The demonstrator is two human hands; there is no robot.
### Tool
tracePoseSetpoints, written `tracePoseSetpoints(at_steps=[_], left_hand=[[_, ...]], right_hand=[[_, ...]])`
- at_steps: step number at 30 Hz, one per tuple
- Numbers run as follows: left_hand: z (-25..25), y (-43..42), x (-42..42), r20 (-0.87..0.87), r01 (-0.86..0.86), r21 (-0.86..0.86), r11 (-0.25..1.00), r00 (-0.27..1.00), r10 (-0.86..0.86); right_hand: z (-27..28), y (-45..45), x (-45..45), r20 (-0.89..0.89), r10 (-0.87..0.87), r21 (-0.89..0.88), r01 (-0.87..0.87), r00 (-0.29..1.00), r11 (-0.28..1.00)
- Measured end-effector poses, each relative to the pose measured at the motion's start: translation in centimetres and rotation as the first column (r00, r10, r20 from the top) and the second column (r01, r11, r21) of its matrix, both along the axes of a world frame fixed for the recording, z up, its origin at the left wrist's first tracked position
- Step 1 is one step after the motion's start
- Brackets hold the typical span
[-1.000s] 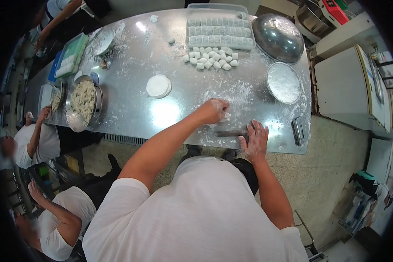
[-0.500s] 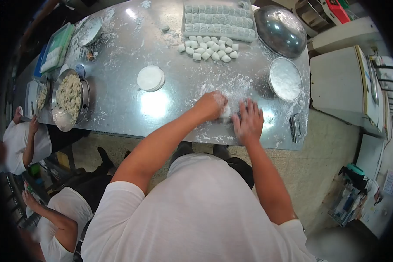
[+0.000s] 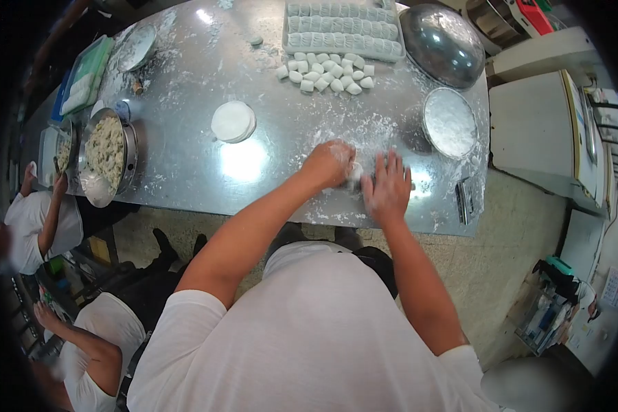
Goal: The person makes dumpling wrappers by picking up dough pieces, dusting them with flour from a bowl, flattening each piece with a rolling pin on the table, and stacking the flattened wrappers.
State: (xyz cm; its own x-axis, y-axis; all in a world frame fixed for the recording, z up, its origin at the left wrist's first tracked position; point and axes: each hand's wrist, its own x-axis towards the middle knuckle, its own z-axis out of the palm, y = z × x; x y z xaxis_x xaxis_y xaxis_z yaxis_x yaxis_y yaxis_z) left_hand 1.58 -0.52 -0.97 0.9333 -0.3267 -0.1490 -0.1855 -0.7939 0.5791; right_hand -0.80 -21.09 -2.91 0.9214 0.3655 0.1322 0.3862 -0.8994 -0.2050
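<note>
My left hand (image 3: pixel 329 163) is closed at the edge of a small, flattened piece of white dough (image 3: pixel 355 172) on the floured steel table (image 3: pixel 185 137). Just right of it, my right hand (image 3: pixel 388 191) lies flat with its fingers stretched out. The rolling pin is hidden, apparently under the right palm. A stack of round white dough sheets (image 3: pixel 233 121) lies to the left. Beyond both hands several small dough lumps (image 3: pixel 329 72) are grouped in front of a clear tray (image 3: pixel 285 34) with rows of pleated dumplings.
At the right are a bowl of white flour (image 3: pixel 450 123), an upturned metal bowl (image 3: pixel 441 47) and a metal scraper (image 3: pixel 465 200) by the edge. A bowl of filling (image 3: pixel 106 151) stands left, near two people in white shirts (image 3: pixel 31 230).
My right hand has slid forward over the rolling pin, which showed earlier and is now hidden. My left hand stays by the dough. The view has shifted slightly.
</note>
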Motion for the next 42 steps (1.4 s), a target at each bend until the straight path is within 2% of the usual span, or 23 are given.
tracePoseSetpoints(at_steps=[1,3,6,7,9,11,13,16,17,19,20,22,23,25,27,29,31,33,35,36,37,38,42], left_hand=[[0.7,0.1,-0.4,0.000,-0.008,-0.001,1.000,1.000,0.008],[1.1,0.3,-1.3,-0.224,-0.164,-0.160,0.974,0.967,0.126],[0.8,0.6,-1.7,-0.160,-0.160,-0.176,0.971,0.978,0.132],[0.3,0.4,-1.5,-0.177,-0.153,-0.174,0.973,0.977,0.122],[-0.3,0.3,0.0,0.130,-0.155,-0.153,0.976,0.976,0.176],[-0.5,-0.4,0.7,0.232,-0.166,-0.158,0.973,0.952,0.200],[0.6,-0.6,1.4,0.009,-0.007,-0.008,1.000,1.000,0.007],[-1.3,0.0,-0.1,0.077,-0.012,-0.040,0.999,0.997,0.015],[-0.4,0.4,-0.2,0.077,-0.025,-0.038,0.999,0.997,0.027],[1.7,0.6,-0.7,-0.278,-0.172,-0.154,0.973,0.952,0.124],[0.8,0.6,-0.7,-0.293,-0.165,-0.154,0.974,0.949,0.115],[-1.4,0.8,-1.3,-0.015,-0.146,-0.135,0.980,0.989,0.145],[-1.5,0.5,-1.4,-0.036,-0.136,-0.134,0.982,0.991,0.132],[-0.7,0.8,0.6,0.179,-0.108,-0.099,0.989,0.976,0.124],[-0.5,0.7,1.5,0.206,-0.100,-0.103,0.990,0.971,0.120],[0.2,0.6,1.0,0.055,-0.051,-0.052,0.997,0.997,0.054],[0.5,1.1,-0.1,0.061,-0.034,-0.068,0.997,0.997,0.038],[0.8,1.2,-1.4,-0.165,-0.142,-0.209,0.968,0.980,0.108],[0.1,1.3,-2.0,-0.249,-0.133,-0.221,0.966,0.965,0.076],[-0.6,1.2,-2.0,-0.099,-0.127,-0.192,0.973,0.989,0.110],[-1.2,1.0,-2.2,0.052,-0.126,-0.161,0.979,0.989,0.136],[-1.8,0.9,-1.3,0.125,-0.134,-0.125,0.983,0.981,0.150],[0.0,0.9,1.1,0.093,-0.114,-0.091,0.989,0.988,0.122]], right_hand=[[-0.1,-1.0,-2.1,-0.002,0.034,-0.040,-0.034,0.999,0.999],[0.3,-1.2,-2.9,0.000,0.041,-0.050,-0.041,0.999,0.998],[0.8,1.2,1.6,-0.076,-0.027,-0.162,0.015,0.997,0.987],[1.2,2.4,4.2,-0.024,-0.041,-0.155,0.036,0.999,0.987],[0.8,3.8,6.6,0.027,-0.060,-0.141,0.063,0.998,0.988],[1.2,4.2,7.6,0.079,-0.099,-0.112,0.107,0.992,0.988],[0.4,2.7,5.1,0.058,-0.078,-0.068,0.082,0.995,0.994],[-0.7,-1.1,-2.2,-0.031,0.022,-0.016,-0.022,0.999,1.000],[-0.6,-1.3,-2.5,-0.032,0.034,-0.014,-0.035,0.999,0.999],[0.0,-1.5,-3.5,-0.002,0.025,-0.027,-0.025,1.000,0.999],[-0.3,-0.8,-1.7,-0.009,0.022,-0.048,-0.023,1.000,0.999],[1.1,2.5,3.4,-0.035,-0.075,-0.133,0.070,0.997,0.989],[1.2,3.7,6.0,-0.026,-0.126,-0.098,0.123,0.992,0.988],[1.2,4.5,8.0,0.011,-0.173,-0.047,0.173,0.985,0.984],[0.7,4.4,8.7,0.048,-0.128,-0.040,0.130,0.991,0.991],[0.2,2.8,4.9,0.043,-0.068,-0.007,0.068,0.997,0.998],[-0.7,0.1,-0.7,0.034,0.000,0.012,0.000,0.999,1.000],[-1.2,-0.6,-2.2,0.035,0.026,0.038,-0.027,0.999,0.999],[-0.2,-0.1,-0.9,-0.011,0.015,-0.035,-0.015,1.000,0.999],[0.8,1.5,1.6,-0.070,-0.019,-0.133,0.010,0.997,0.991],[1.2,2.8,4.4,-0.022,-0.043,-0.125,0.040,0.999,0.991],[1.1,3.7,6.1,0.027,-0.068,-0.114,0.070,0.997,0.991],[1.0,4.2,7.8,0.081,-0.084,-0.080,0.090,0.993,0.993]])
